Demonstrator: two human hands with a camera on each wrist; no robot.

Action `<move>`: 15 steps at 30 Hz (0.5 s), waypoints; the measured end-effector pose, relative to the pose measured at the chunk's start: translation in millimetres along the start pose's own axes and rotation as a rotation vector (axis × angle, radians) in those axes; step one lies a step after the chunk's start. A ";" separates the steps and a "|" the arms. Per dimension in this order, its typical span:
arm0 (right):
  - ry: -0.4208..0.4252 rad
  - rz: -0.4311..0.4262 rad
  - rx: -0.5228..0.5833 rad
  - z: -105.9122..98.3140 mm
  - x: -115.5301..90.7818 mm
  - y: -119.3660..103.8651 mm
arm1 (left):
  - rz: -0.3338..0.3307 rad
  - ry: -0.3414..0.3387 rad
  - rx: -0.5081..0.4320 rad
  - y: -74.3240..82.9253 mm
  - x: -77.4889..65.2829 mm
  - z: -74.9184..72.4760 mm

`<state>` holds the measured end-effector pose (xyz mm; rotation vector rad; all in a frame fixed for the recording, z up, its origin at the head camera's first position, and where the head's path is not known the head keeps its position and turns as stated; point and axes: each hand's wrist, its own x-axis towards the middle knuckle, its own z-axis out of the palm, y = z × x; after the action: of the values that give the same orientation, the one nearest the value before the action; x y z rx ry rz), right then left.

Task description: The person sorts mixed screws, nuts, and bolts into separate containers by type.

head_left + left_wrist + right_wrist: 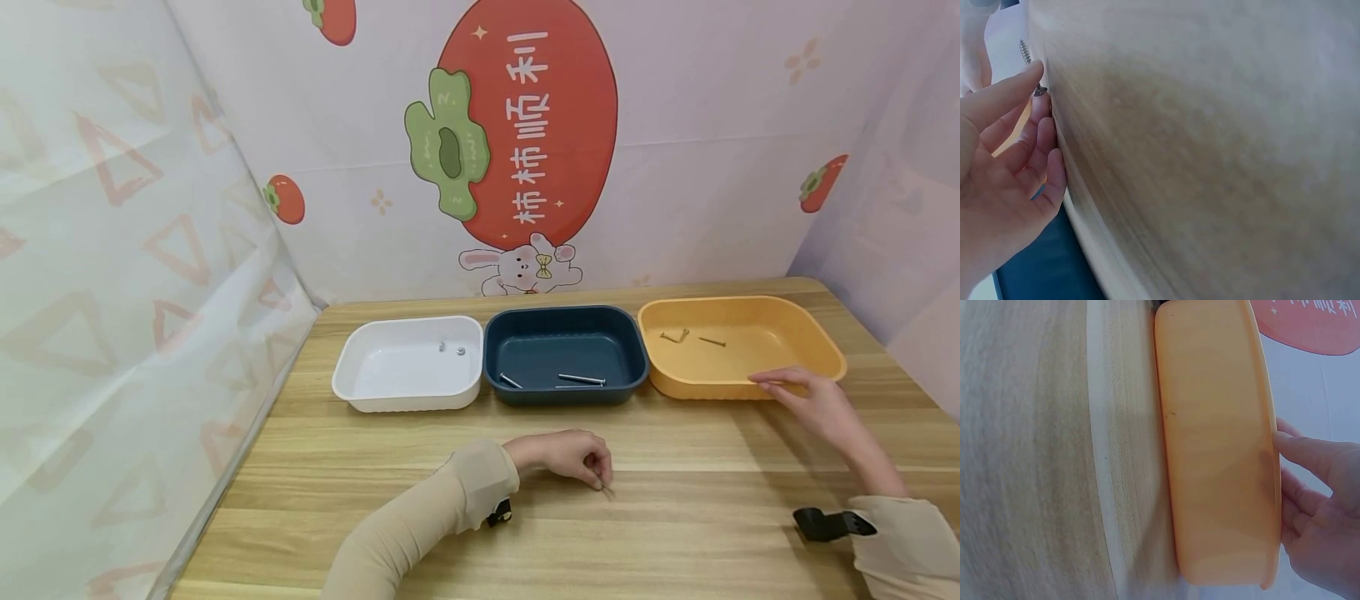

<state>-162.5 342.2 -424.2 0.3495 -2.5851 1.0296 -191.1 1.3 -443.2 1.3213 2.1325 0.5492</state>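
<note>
My left hand (567, 455) hovers low over the wooden table in front of the dark blue tray. Between its thumb and fingertips it pinches a small screw (1024, 52); the screw's threaded tip and its head show on either side of the thumb. At the front rim of the yellow-orange tray (705, 388), my right hand (819, 410) grips the edge. Its thumb lies at the outside of the rim, with the other fingers over the inner side and partly hidden in the right wrist view. Several brass-coloured screws (712, 342) lie inside this tray.
The dark blue tray (566, 398) stands in the middle, holding several long silver screws (582, 379). To its left, a white tray (408, 402) contains small metal pieces (461, 352). All three trays stand in a row near the table's back edge, before a printed cloth (697, 208).
</note>
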 end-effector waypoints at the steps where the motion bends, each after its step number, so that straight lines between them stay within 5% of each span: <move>1: 0.002 0.000 0.000 0.5 0.0 0.6 | -0.004 0.003 -0.012 0.0 0.0 0.1; 8: 0.006 0.000 0.001 1.5 -0.7 0.9 | -0.013 0.028 -0.093 0.9 -2.1 -1.3; 15: -0.003 0.005 -0.001 0.9 -1.4 -2.1 | -0.016 0.056 -0.064 1.4 -0.7 -4.4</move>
<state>-160.6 340.3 -424.0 0.3447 -2.5899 1.0308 -192.8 1.1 -438.8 1.2661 2.1504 0.6498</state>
